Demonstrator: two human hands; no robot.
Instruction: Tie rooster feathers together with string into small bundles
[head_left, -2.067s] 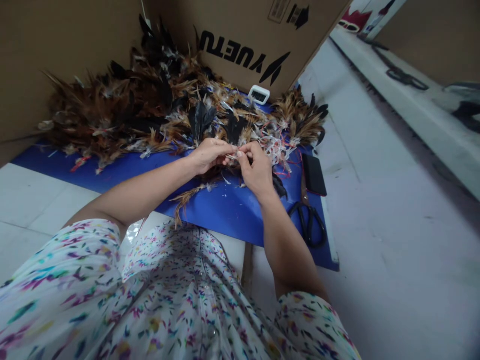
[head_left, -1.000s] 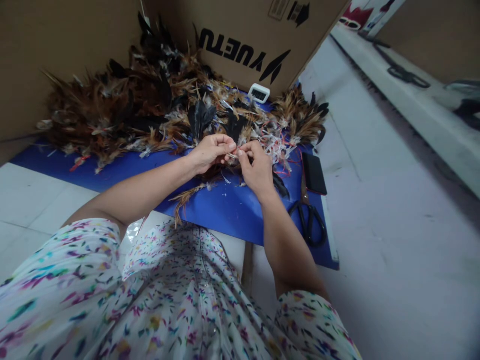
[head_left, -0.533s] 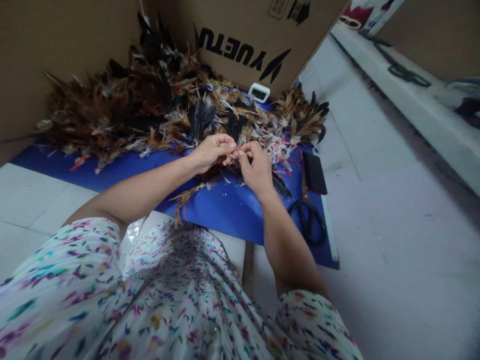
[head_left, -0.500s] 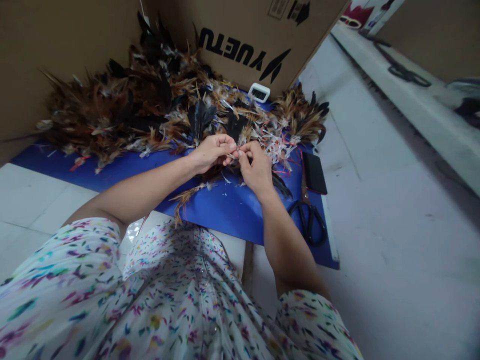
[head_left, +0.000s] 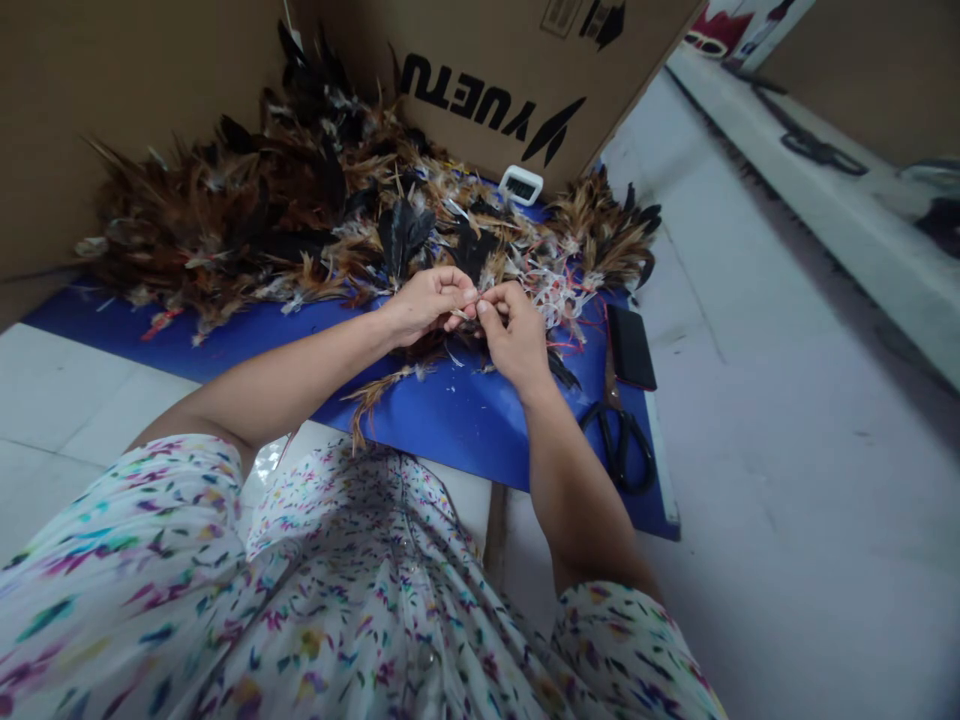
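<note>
My left hand (head_left: pixel 429 306) and my right hand (head_left: pixel 517 338) meet over the blue mat, fingertips almost touching. Between the left thumb and fingers is the pale, thin quill end of a feather (head_left: pixel 466 315). The right thumb and forefinger are pinched right beside it; what they grip is too small to make out. Brown and black feathers (head_left: pixel 465 250) lie just beyond and under both hands. To the right of the right hand is a tangle of white and red strips (head_left: pixel 556 297). A loose tan feather bunch (head_left: pixel 367 400) rests at the mat's near edge.
A large heap of feathers (head_left: pixel 225 220) covers the back left of the blue mat (head_left: pixel 465 430). Black-handled scissors (head_left: pixel 626 450) and a dark phone (head_left: pixel 630 346) lie on the right. A small white digital timer (head_left: pixel 520 186) stands before a cardboard box (head_left: pixel 480 50).
Both hands stay pinched together at the same spot, with only slight finger movement. The whole view has shifted by a very small amount.
</note>
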